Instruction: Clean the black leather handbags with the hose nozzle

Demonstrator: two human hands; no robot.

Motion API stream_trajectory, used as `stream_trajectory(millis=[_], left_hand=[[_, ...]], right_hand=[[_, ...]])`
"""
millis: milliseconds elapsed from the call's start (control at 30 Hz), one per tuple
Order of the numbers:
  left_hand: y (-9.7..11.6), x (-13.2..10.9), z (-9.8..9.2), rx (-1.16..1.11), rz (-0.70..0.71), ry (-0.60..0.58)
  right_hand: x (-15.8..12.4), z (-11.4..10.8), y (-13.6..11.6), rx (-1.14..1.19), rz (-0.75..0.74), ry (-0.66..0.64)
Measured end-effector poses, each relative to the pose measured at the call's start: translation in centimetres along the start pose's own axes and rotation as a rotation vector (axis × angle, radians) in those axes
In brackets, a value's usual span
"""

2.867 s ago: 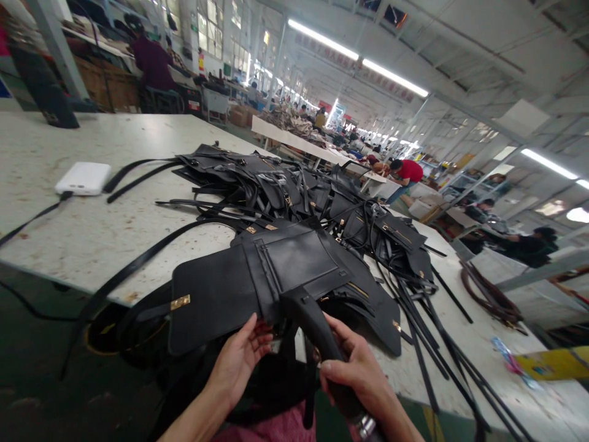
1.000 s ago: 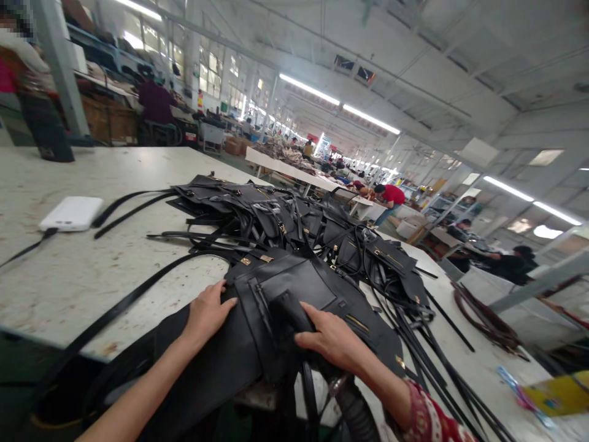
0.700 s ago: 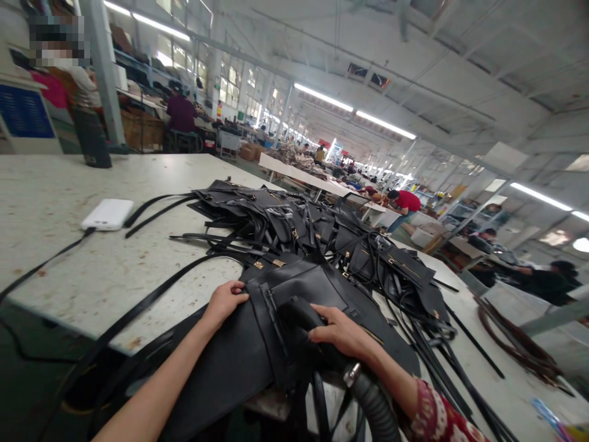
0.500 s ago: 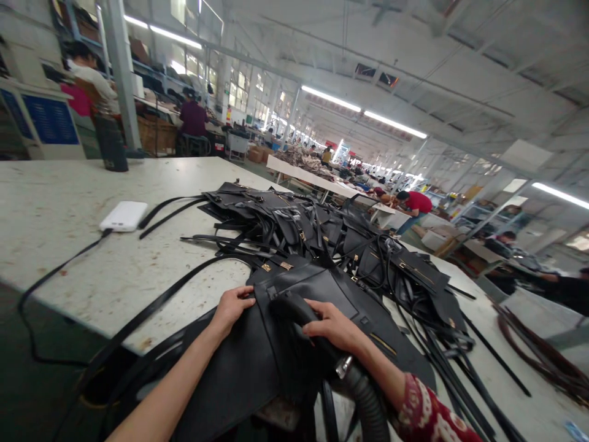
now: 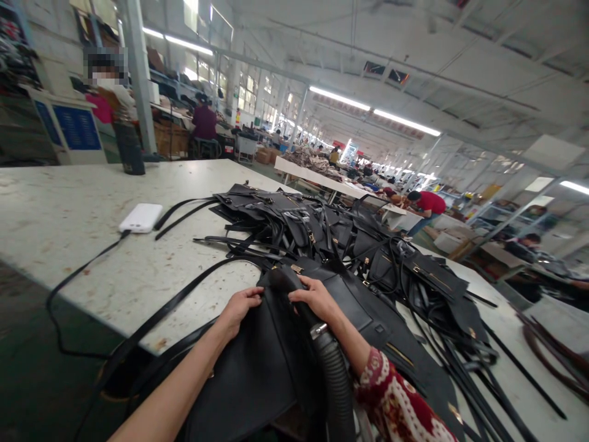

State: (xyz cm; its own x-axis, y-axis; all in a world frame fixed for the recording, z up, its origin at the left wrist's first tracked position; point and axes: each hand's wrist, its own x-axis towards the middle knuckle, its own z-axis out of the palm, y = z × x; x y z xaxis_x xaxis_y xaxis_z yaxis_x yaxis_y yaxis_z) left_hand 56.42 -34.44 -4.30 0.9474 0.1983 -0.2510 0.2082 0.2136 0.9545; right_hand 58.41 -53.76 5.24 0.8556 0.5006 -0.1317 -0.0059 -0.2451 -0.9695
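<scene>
Both hands have slid up the bag panel (image 5: 257, 368) toward its far edge. My right hand (image 5: 317, 301) is wrapped tight round the nozzle (image 5: 281, 281) of the hose (image 5: 338, 380). My left hand (image 5: 242, 307) lies flat, fingers spread, pinning the bag panel at the table's (image 5: 69, 215) near edge. Judged mostly covered; the pile (image 5: 368, 245) beyond appears untouched.

I'm watching through single head-worn camera, sitting above near edge of tabletop (image 5: 83, 209), tilting forward and down. Left hand (image 5: 242, 307) and right hand (image 5: 317, 299) showing lower centre, very near lens, forearms entering from bottom edge. Black nozzle (image 5: 280, 280) sticking out of right hand's grip, just ahead. Pile of black bag pieces (image 5: 331, 236) sitting mid-frame, farther off. View running on down long hall, wide lens bending ceiling lines.
</scene>
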Motion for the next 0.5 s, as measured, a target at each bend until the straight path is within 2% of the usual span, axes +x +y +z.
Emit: stream_trajectory(millis=[167,333,500], left_hand=[[-0.1,0.6,1.1,-0.048,-0.014,0.025],[-1.2,1.1,2.5,-0.077,0.017,0.102],[-1.4,0.8,2.4,-0.072,0.037,0.115]], right_hand=[[-3.0,-0.5,-1.1,0.007,0.01,-0.022],[-2.3,1.0,-0.8,0.014,0.033,-0.031],[-2.5,1.8,0.0,0.035,0.033,-0.023]])
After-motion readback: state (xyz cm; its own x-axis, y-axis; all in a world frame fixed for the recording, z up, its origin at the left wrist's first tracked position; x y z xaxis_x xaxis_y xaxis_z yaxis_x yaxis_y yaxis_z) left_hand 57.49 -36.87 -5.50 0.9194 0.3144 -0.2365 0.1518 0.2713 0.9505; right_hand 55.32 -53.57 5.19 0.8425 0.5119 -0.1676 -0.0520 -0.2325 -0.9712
